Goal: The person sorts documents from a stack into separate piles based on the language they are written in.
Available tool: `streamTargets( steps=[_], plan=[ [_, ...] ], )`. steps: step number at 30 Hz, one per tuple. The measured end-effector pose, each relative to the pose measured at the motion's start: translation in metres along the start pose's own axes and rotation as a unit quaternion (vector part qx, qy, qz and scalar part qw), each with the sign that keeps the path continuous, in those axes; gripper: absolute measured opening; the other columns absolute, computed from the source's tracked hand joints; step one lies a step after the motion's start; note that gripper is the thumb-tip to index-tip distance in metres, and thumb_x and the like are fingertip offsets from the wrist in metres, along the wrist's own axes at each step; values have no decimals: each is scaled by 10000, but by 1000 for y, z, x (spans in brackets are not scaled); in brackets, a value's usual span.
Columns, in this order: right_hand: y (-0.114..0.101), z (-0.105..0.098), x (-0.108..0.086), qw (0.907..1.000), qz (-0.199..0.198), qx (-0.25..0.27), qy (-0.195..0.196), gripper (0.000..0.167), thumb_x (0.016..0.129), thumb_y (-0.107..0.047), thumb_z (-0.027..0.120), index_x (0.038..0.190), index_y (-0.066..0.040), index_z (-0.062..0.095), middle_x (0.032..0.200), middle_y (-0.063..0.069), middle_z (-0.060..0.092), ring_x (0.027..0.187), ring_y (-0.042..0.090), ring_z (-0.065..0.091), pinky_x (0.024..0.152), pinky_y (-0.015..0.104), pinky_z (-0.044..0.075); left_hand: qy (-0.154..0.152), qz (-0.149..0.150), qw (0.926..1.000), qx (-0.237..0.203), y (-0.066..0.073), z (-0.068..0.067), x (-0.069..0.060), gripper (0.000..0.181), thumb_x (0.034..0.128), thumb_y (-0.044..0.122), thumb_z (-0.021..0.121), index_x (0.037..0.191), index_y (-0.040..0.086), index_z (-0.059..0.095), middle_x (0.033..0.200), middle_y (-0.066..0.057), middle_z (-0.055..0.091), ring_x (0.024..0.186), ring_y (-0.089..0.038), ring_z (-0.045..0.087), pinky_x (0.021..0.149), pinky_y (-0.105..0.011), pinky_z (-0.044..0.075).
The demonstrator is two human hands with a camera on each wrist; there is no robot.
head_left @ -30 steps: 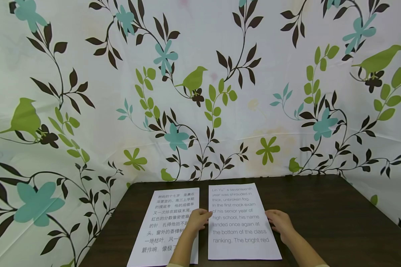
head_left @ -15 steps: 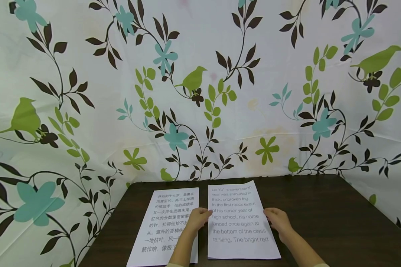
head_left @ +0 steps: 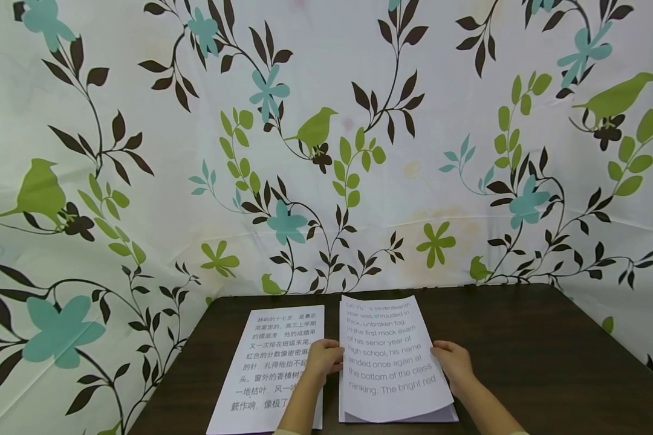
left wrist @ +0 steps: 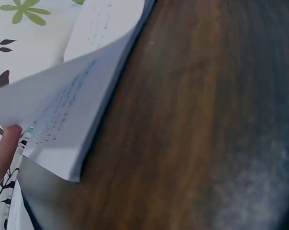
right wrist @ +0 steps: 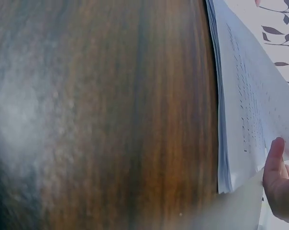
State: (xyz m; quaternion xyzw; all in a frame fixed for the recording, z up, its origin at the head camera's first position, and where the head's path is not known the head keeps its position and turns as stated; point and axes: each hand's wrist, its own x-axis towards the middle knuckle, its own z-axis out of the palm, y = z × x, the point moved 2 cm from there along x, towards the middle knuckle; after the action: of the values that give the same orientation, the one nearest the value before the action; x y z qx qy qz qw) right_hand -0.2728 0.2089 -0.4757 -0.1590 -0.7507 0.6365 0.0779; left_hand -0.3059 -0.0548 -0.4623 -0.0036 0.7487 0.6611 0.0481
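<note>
The top sheet of the right-hand stack, printed in English, is raised and bowed, its near edge lifted off the pages beneath. My left hand pinches its left edge, and my right hand pinches its right edge. In the left wrist view a finger of my left hand touches the curved-up sheet, with printed pages below it. The right wrist view has my right hand at the lifted sheet's edge, beside the stack.
A second stack with Chinese print lies to the left, partly behind my left forearm. Both stacks are on a dark wooden table. Behind stands a white cloth with birds, flowers and leaves.
The top sheet of the right stack has risen and curved, its near edge parting from the pages below. Both hands have hardly moved.
</note>
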Motion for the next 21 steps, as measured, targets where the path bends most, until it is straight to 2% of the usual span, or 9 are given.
streamTargets(
  steps=[4,9,15,21],
  plan=[
    [-7,0,-8,9999,78,64,-100,345,812,-39,470,1064,194,441,841,200,545,654,176,528,522,250,436,-74,-21,9999,139,-7,1,1,191,770,11,552,888,-139,554,691,-116,585,596,-206,596,541,-323,504],
    [-5,0,-8,9999,77,14,-104,309,785,-20,486,984,216,461,743,144,544,581,134,512,495,263,436,-112,42,9987,504,-14,2,2,105,761,18,572,781,-85,581,632,-91,579,545,-184,585,496,-315,499],
    [0,0,-5,9996,193,-203,-70,266,777,-18,503,932,198,488,725,135,535,581,154,509,500,292,439,-46,32,9960,887,-17,5,1,85,756,17,584,697,-44,583,613,-65,566,512,-156,570,464,-296,490],
    [2,-1,-5,9990,266,-345,-82,249,780,-8,490,923,196,485,746,170,522,605,190,511,468,242,415,12,52,9941,1082,-17,5,0,102,759,6,580,669,-42,577,613,-59,549,515,-146,565,465,-289,491]
  ],
)
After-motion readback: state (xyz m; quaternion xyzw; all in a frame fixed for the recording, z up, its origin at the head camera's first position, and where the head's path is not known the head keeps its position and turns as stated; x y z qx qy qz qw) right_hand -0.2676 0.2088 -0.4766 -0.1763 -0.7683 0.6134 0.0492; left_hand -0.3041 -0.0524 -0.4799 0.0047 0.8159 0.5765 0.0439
